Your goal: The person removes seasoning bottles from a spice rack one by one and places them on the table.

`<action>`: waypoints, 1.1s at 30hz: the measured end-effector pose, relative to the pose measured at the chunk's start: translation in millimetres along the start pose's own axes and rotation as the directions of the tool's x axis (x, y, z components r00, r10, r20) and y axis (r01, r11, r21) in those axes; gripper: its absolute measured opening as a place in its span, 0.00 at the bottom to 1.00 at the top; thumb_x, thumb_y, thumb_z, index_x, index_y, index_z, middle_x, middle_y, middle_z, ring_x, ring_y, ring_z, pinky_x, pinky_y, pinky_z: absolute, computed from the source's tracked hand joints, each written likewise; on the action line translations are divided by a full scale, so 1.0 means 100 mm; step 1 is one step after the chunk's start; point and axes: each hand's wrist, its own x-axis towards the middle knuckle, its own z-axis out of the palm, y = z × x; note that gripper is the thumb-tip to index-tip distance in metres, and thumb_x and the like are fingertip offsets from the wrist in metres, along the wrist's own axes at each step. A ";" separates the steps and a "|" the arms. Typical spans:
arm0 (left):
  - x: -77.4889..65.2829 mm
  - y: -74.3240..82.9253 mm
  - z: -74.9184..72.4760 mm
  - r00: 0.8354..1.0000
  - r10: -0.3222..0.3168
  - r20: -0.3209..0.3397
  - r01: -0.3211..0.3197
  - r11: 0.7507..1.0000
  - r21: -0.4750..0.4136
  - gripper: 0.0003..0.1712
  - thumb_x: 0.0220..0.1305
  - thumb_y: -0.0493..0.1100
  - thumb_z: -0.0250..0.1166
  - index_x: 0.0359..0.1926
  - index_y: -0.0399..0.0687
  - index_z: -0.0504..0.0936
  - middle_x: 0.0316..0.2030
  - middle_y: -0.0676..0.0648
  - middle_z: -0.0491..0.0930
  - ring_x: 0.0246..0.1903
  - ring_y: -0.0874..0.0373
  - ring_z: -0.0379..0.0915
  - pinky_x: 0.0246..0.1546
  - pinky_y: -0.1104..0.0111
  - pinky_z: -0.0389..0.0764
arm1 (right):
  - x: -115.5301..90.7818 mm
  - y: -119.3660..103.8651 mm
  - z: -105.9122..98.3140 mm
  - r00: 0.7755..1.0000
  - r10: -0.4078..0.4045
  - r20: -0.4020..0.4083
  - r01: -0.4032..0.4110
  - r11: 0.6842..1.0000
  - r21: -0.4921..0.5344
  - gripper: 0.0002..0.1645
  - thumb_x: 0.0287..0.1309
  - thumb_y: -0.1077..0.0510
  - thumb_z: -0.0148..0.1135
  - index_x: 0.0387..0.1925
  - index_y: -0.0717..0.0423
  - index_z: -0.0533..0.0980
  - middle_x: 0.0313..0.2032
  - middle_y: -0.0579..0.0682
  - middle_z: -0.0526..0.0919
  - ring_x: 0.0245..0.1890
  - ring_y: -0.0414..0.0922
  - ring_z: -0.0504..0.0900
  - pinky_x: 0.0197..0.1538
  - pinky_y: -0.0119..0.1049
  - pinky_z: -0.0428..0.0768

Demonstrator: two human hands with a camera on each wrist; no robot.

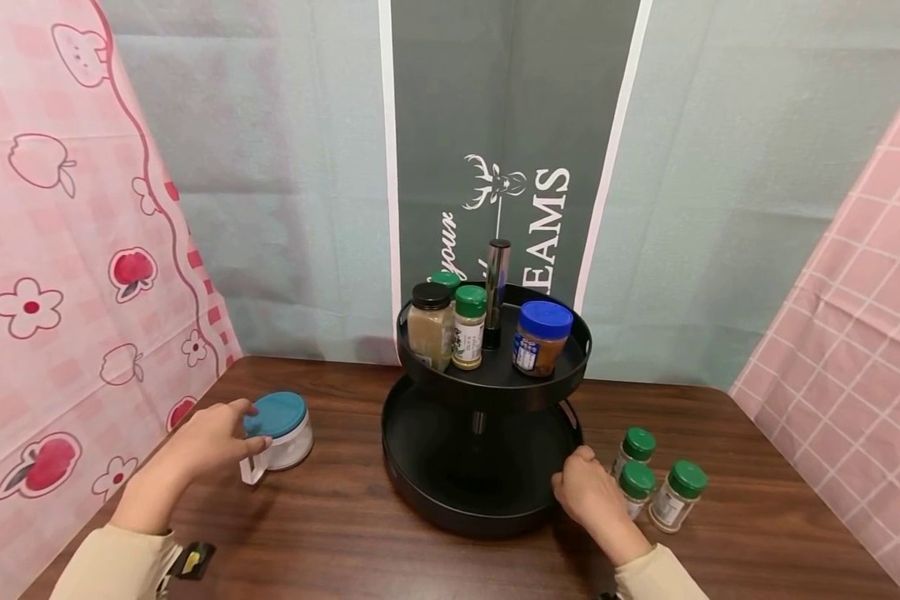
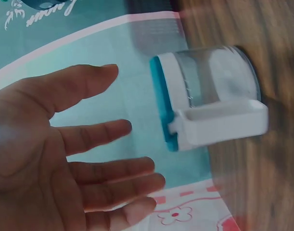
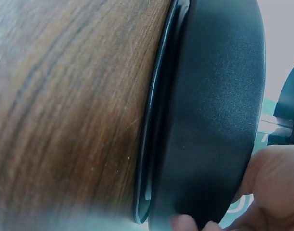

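Note:
A clear jar [image 1: 297,447] with a teal lid [image 1: 280,413] and a white handle-like side piece [image 2: 228,122] stands on the table's left side. My left hand [image 1: 213,435] is beside its lid, fingers extended and spread; the left wrist view shows a gap between fingertips and jar. On the right, my right hand [image 1: 592,498] grips the rim of the lower tray of a black two-tier rack [image 1: 468,467]. Its thumb lies over the edge and fingertips [image 3: 184,222] press the outer wall. The upper tray [image 1: 487,393] carries several spice bottles and a blue-lidded jar [image 1: 542,340].
Green-capped spice bottles [image 1: 675,496] stand on the wooden table [image 1: 330,533] just right of my right hand. A metal post [image 1: 498,283] rises from the rack's upper tray. Printed cloth [image 1: 307,208] hangs behind the table and along both sides.

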 end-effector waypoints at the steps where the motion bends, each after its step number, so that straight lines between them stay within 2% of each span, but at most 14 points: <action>1: 0.01 0.02 0.00 1.000 0.016 -0.017 -0.016 1.000 -0.001 0.31 0.48 0.52 0.67 0.45 0.30 0.74 0.26 0.44 0.76 0.26 0.53 0.70 0.27 0.54 0.75 | 0.00 0.01 0.00 1.000 -0.004 0.000 0.004 1.000 0.008 0.16 0.53 0.59 0.51 0.33 0.72 0.61 0.26 0.65 0.73 0.27 0.59 0.76 0.31 0.52 0.75; 6: 0.05 0.16 -0.03 0.991 0.083 -0.101 -0.086 0.996 -0.019 0.26 0.50 0.50 0.67 0.45 0.36 0.76 0.36 0.35 0.78 0.33 0.45 0.74 0.32 0.49 0.76 | 0.01 0.02 0.01 1.000 -0.016 0.002 0.016 1.000 0.026 0.20 0.53 0.60 0.52 0.37 0.76 0.60 0.28 0.70 0.74 0.30 0.62 0.76 0.35 0.53 0.76; 10: 0.09 0.26 -0.07 0.988 0.108 -0.112 -0.114 0.992 -0.044 0.26 0.50 0.50 0.67 0.46 0.39 0.76 0.39 0.31 0.78 0.34 0.43 0.75 0.33 0.48 0.77 | 0.01 0.01 0.02 0.999 -0.027 -0.023 0.028 0.999 0.026 0.20 0.53 0.60 0.53 0.36 0.76 0.60 0.29 0.72 0.74 0.30 0.63 0.76 0.35 0.53 0.76; 14: 0.13 0.36 -0.10 0.978 0.177 -0.113 -0.185 0.980 -0.070 0.25 0.49 0.50 0.68 0.46 0.41 0.76 0.40 0.34 0.79 0.36 0.43 0.75 0.35 0.49 0.78 | 0.01 0.01 0.03 0.999 -0.037 -0.031 0.037 0.999 0.020 0.18 0.53 0.60 0.52 0.33 0.74 0.61 0.27 0.71 0.74 0.28 0.62 0.76 0.33 0.53 0.76; 20: 0.22 0.55 -0.13 0.946 0.286 -0.151 -0.301 0.949 -0.092 0.23 0.50 0.47 0.67 0.46 0.43 0.76 0.41 0.43 0.79 0.40 0.47 0.74 0.40 0.50 0.76 | 0.01 0.01 0.01 1.000 -0.008 0.015 0.008 1.000 -0.006 0.20 0.55 0.58 0.51 0.36 0.75 0.60 0.27 0.71 0.75 0.25 0.60 0.76 0.29 0.51 0.75; 22: 0.25 0.60 -0.15 0.940 0.299 -0.162 -0.316 0.944 -0.091 0.22 0.51 0.47 0.67 0.46 0.44 0.76 0.42 0.43 0.79 0.42 0.48 0.74 0.41 0.50 0.75 | 0.01 0.01 0.01 1.000 0.002 0.024 -0.002 1.000 -0.008 0.20 0.55 0.58 0.51 0.37 0.75 0.60 0.28 0.71 0.75 0.26 0.60 0.76 0.29 0.51 0.75; 28: 0.34 0.71 -0.23 0.944 0.288 -0.160 -0.302 0.951 -0.065 0.22 0.52 0.49 0.66 0.46 0.43 0.76 0.42 0.43 0.79 0.43 0.48 0.72 0.41 0.49 0.74 | 0.00 0.01 0.01 1.000 0.001 0.016 0.000 1.000 -0.017 0.20 0.55 0.58 0.51 0.37 0.75 0.61 0.29 0.71 0.76 0.26 0.60 0.76 0.28 0.51 0.75; 33: 0.41 0.79 -0.34 0.940 0.307 -0.146 -0.317 0.947 -0.048 0.25 0.51 0.50 0.67 0.48 0.42 0.75 0.43 0.42 0.78 0.44 0.47 0.71 0.42 0.49 0.74 | 0.00 0.01 0.00 1.000 -0.003 0.013 0.003 1.000 -0.021 0.19 0.55 0.58 0.50 0.35 0.73 0.61 0.27 0.69 0.76 0.25 0.59 0.76 0.27 0.51 0.75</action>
